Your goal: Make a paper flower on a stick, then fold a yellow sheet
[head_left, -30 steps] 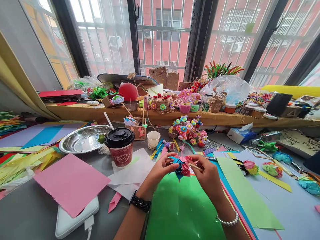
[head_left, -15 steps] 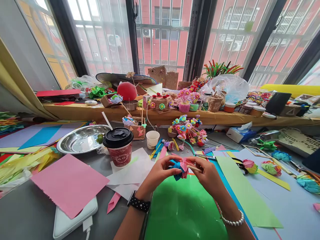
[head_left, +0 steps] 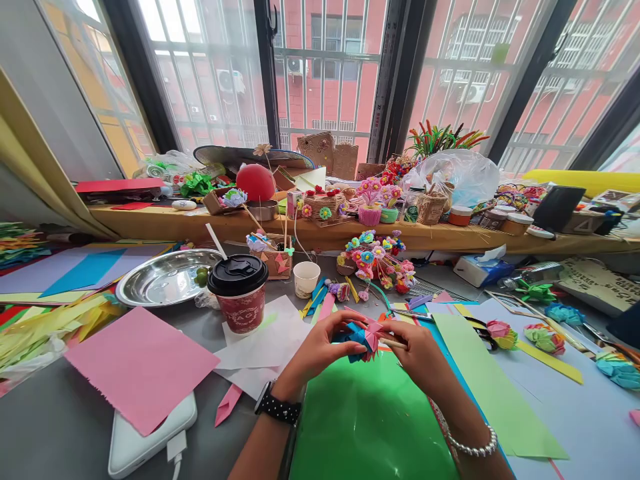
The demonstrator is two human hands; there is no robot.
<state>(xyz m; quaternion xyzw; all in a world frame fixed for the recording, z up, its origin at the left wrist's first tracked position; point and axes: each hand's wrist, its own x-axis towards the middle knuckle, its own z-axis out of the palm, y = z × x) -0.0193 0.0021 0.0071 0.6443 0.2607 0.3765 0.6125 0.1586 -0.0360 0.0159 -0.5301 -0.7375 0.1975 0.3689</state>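
Note:
Over a shiny green board [head_left: 375, 420], a blue-and-pink folded paper flower [head_left: 369, 337] is held up between both hands. The fingers and thumb of my left hand [head_left: 325, 347] are closed around its blue side. On the pink side, my right hand [head_left: 415, 347] pinches a thin pale stick [head_left: 394, 343], its fingertips meeting the pink paper. Whether the stick's tip enters the folds is hidden. A loose pink folded strip [head_left: 229, 405] lies left of my left wrist.
A lidded paper cup [head_left: 240, 310] with a straw stands left, near a metal dish [head_left: 145, 283] and a small white cup [head_left: 306, 280]. Pink paper [head_left: 143, 367] overlies a white power bank [head_left: 150, 437]. Right lie green paper [head_left: 500, 387], scissors [head_left: 483, 333] and paper flowers [head_left: 544, 339].
My right hand has shifted slightly and the stick shows lower and more plainly. The flower is turned a little, with more of its pink folds showing.

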